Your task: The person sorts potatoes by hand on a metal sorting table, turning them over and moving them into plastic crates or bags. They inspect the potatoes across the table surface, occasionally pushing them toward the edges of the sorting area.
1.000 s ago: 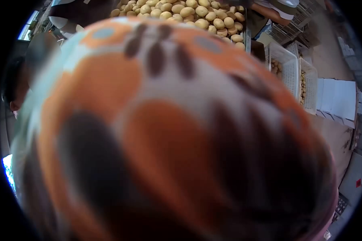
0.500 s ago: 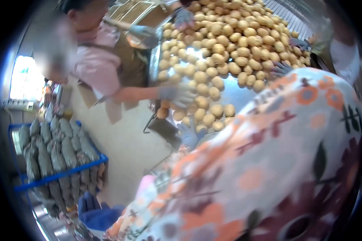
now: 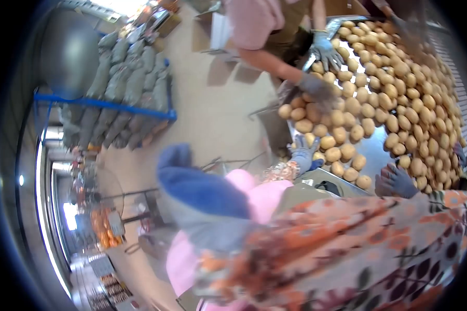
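closely, in the head view, the left hand (image 3: 202, 189) in a blue glove is a blur at the end of a flowered sleeve (image 3: 347, 249) — whether it grips anything cannot be told. the right hand (image 3: 397, 180), gloved too, is spread wide and holds nothing. the nearest potatoes (image 3: 379, 98) lie just beside it, piled beyond its fingertips on the metal table (image 3: 373, 147). further off, a co-worker's gloved hands (image 3: 317, 88) touch the same heap.
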`<state>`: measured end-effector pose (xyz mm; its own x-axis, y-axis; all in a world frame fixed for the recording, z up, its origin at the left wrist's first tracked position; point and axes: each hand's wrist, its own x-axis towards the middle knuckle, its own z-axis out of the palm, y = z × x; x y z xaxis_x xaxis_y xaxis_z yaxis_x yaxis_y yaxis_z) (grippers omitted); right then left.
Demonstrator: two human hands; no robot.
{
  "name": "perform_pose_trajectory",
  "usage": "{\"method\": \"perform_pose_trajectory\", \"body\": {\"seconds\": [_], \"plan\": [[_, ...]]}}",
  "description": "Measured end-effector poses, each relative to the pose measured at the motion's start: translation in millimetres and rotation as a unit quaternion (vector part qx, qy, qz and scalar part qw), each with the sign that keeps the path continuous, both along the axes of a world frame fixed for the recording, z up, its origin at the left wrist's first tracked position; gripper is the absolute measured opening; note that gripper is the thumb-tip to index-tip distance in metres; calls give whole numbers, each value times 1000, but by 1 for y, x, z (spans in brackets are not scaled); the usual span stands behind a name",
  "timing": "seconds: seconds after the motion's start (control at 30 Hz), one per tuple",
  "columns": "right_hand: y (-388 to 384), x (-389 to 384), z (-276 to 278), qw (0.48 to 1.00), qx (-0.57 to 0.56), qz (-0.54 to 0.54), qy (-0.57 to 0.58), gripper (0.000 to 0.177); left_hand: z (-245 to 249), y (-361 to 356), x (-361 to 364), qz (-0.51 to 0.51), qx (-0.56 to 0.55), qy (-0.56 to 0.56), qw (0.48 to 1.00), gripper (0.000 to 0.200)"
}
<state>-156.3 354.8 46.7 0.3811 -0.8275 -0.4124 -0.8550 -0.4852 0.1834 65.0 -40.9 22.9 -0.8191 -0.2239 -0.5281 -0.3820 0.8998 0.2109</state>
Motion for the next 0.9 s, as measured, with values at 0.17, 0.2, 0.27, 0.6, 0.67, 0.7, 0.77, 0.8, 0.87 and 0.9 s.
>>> {"method": "perform_pose_trajectory", "body": {"seconds": [0.17,0.2,0.27,0.6,0.67,0.7,0.77,0.8,0.87,0.9], "plan": [[15,-30,-33,953,-190,-234,-39,39,7,-2,-2,15,6,-40,999,88],[18,-42,-39,942,-199,-269,-33,38,7,-3,-4,15,11,-46,999,88],[32,-66,-36,916,-217,-337,-21,35,6,-4,-1,11,7,-28,1000,88],[41,-98,-63,780,-157,-553,-248,26,-9,-6,-2,12,39,-43,998,89],[19,-88,-61,607,-63,-622,-490,26,-11,-9,-3,21,52,-40,998,89],[-29,-42,1,704,-38,-573,-417,27,-6,-8,1,13,42,-24,999,89],[-147,81,184,882,-14,-413,-225,31,-3,-7,5,1,31,-16,999,90],[-191,136,265,921,-15,-354,-160,33,-2,-7,4,-10,21,-10,1000,91],[-232,198,368,948,-31,-303,-88,38,2,-10,-1,-7,23,-27,999,90],[-225,192,374,949,-29,-303,-84,38,1,-11,-3,-6,21,-33,999,90]]}}
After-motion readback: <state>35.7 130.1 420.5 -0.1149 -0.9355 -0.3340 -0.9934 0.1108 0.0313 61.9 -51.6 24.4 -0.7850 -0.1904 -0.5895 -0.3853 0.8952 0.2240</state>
